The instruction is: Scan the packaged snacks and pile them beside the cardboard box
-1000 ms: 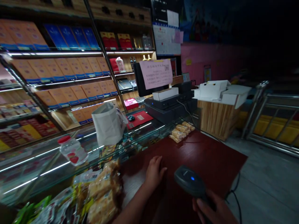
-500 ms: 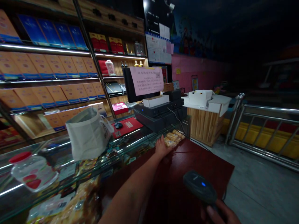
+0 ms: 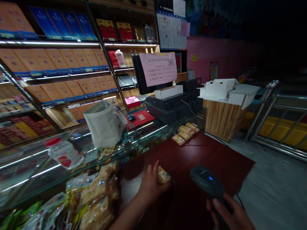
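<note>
My left hand is over the dark red tabletop, with its fingers and thumb around a clear-wrapped, light brown snack packet. The palm side of that grip is hidden. In my right hand, at the lower right, is a dark handheld barcode scanner with a blue light on top, gripped by its handle and tilted over the table. Beyond my hands, similar snack packets lie in a row by the glass counter. A heap of wrapped snacks sits to the left of my left forearm.
On the glass counter stand a red-lidded plastic jar and a pale bag. Behind them are a mouse and a monitor bearing a pink notice. Boxed goods fill the shelves at left; a metal railing stands at right.
My left hand has come back from the far row of packets towards me, and a snack packet is now in it. The scanner stays in my right hand. The view has shifted slightly.
</note>
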Demonstrator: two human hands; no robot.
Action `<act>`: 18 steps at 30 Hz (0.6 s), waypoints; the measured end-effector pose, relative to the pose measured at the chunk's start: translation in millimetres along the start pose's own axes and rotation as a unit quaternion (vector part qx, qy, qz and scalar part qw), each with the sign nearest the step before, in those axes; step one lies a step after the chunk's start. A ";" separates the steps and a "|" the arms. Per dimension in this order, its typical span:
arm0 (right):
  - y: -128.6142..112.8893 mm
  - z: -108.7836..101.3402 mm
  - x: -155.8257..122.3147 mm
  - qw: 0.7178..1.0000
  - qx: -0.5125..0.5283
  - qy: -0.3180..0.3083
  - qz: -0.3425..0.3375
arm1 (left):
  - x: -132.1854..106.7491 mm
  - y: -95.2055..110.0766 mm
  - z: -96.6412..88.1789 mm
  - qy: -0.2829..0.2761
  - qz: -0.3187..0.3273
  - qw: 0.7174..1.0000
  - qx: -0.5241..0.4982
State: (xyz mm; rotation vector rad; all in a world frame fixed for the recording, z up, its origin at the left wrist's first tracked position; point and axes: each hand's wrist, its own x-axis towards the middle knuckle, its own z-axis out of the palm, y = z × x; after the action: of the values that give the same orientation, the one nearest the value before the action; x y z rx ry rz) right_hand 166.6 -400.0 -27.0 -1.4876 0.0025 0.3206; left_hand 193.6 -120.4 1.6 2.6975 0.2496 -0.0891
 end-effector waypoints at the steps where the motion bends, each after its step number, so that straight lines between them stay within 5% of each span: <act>1: 1.3 2.3 -0.1 1.000 0.000 -0.004 0.006 | -17.8 -9.5 -2.6 0.002 -0.009 1.000 -0.002; 7: 1.5 28.5 -5.9 0.999 -0.038 -0.038 0.008 | -90.2 -45.2 -16.5 -0.009 -0.054 0.998 0.009; 12: -9.4 50.0 -15.4 0.994 -0.083 -0.074 -0.002 | -111.4 -72.0 -14.3 -0.005 -0.033 0.998 -0.053; 18: -12.6 60.8 -24.3 0.985 -0.137 -0.098 -0.029 | -124.1 -86.3 -6.3 0.099 -0.003 0.972 -0.214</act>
State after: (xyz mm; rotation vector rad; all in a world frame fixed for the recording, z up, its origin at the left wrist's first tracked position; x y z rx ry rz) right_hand 134.1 -346.3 -4.4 -1.7191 -0.2514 0.4329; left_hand 55.6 -60.8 -15.6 2.2745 0.2990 0.2095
